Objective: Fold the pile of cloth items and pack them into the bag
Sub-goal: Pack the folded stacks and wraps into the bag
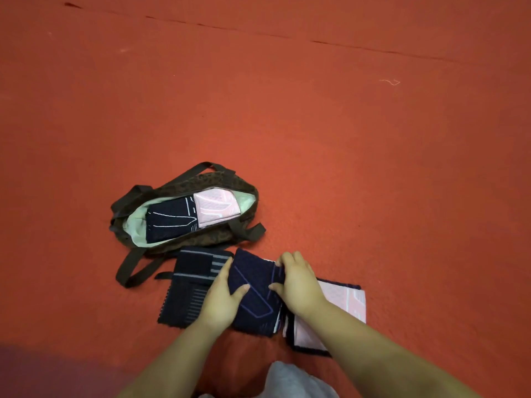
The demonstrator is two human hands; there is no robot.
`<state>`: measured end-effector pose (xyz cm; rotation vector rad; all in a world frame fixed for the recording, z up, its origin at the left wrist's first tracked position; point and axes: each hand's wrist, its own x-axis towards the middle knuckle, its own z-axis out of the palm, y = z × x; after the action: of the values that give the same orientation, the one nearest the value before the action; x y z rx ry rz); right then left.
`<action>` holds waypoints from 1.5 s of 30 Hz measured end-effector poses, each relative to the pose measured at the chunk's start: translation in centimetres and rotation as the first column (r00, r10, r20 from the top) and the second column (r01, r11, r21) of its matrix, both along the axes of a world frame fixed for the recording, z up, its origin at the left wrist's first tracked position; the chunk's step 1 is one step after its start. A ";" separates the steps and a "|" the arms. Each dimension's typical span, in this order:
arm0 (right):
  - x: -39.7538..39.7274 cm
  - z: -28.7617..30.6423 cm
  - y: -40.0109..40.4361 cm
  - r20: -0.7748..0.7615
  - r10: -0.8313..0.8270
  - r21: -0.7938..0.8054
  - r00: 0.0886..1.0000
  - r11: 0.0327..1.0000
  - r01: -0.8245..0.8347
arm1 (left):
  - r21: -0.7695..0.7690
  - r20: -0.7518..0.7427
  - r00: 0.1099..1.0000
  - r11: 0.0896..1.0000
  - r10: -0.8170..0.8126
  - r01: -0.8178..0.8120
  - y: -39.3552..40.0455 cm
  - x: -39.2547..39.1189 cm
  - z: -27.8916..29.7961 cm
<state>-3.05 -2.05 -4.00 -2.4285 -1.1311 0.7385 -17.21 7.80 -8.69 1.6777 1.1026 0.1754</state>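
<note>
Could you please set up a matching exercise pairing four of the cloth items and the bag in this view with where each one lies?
Things:
1. brown bag
2. pink cloth in the bag
3. navy folded cloth
4. dark grey-striped cloth

Places:
A. under the left hand, left of the navy folded cloth
B. between both hands, the right hand on its right edge
C. open on the red floor, beyond the cloths
D. beside a navy cloth, against the pale green lining

Pairs: 1-C, 2-D, 3-B, 4-A
</note>
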 end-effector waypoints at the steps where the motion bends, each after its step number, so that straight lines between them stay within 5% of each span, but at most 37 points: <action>1: -0.2 0.1 0.0 -0.029 -0.019 0.036 0.999 0.999 0.020 | -0.019 0.018 1.000 1.000 0.008 -0.007 0.1 -0.1 0.0; 7: -1.5 1.6 -0.7 0.000 0.078 0.149 0.997 0.986 -0.077 | -0.198 0.149 0.988 0.980 0.047 -0.017 0.8 -1.5 0.2; 16: -4.0 0.8 -2.1 0.201 0.179 0.323 0.963 0.916 -0.237 | -0.190 0.167 0.985 0.982 0.049 -0.017 0.9 -2.4 0.6; 25: -4.3 3.0 -2.3 0.069 0.295 0.518 0.953 0.806 -0.287 | -0.349 0.205 0.967 0.912 -0.153 0.218 3.8 -4.5 4.6; 29: -2.8 4.9 -0.6 -0.144 0.248 0.550 0.958 0.825 -0.131 | -0.419 0.224 0.967 0.883 -0.124 0.211 4.5 -4.7 8.2; 33: -0.9 7.6 2.3 -0.558 0.100 0.409 0.824 0.897 0.169 | -0.643 0.301 0.942 0.761 0.148 0.086 4.8 -4.8 9.5; 36: 0.1 8.2 4.0 -0.821 -0.012 0.216 0.571 0.919 0.330 | -0.751 0.287 0.896 0.660 0.339 -0.009 4.8 -3.9 10.2; 39: 0.1 7.5 5.1 -0.929 -0.118 0.011 0.352 0.939 0.344 | -0.789 0.264 0.877 0.613 0.401 -0.043 4.9 -2.9 10.8; 45: 0.7 4.7 8.8 -0.840 -0.246 -0.061 0.484 0.929 0.366 | -0.674 0.334 0.859 0.735 0.389 -0.071 6.1 -0.9 10.7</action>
<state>-2.36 6.72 0.73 -1.6700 -0.3014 1.4271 -18.07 13.95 1.98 0.8025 0.8681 0.3003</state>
